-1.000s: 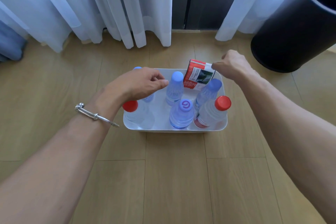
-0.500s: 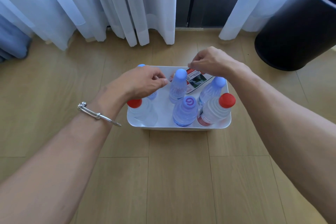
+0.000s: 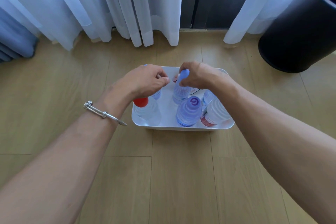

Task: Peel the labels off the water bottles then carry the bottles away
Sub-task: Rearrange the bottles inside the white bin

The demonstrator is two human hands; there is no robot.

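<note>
Water bottles (image 3: 188, 112) upright in white tub (image 3: 181, 127) on floor (image 3: 181, 169). Front cap (image 3: 194, 101) bears purple swirl; loose red-white label (image 3: 193, 91), print unreadable. Right hand (image 3: 198, 76) curled round blue-capped bottle (image 3: 180, 92) neck. Left hand (image 3: 145, 82) close beside, fingers curled; grip unclear.

A home room; pale wood-plank floor (image 3: 181, 178); sheer white curtains (image 3: 91, 5) hanging to it.

A pale wooden plank floor (image 3: 169, 178) lies beneath the grip. Sheer white curtains (image 3: 109, 5) hang beyond it. A tall black cylindrical bin (image 3: 294, 38) stands well to its right, and blue-grey pleated fabric (image 3: 14, 42) lies far left.
</note>
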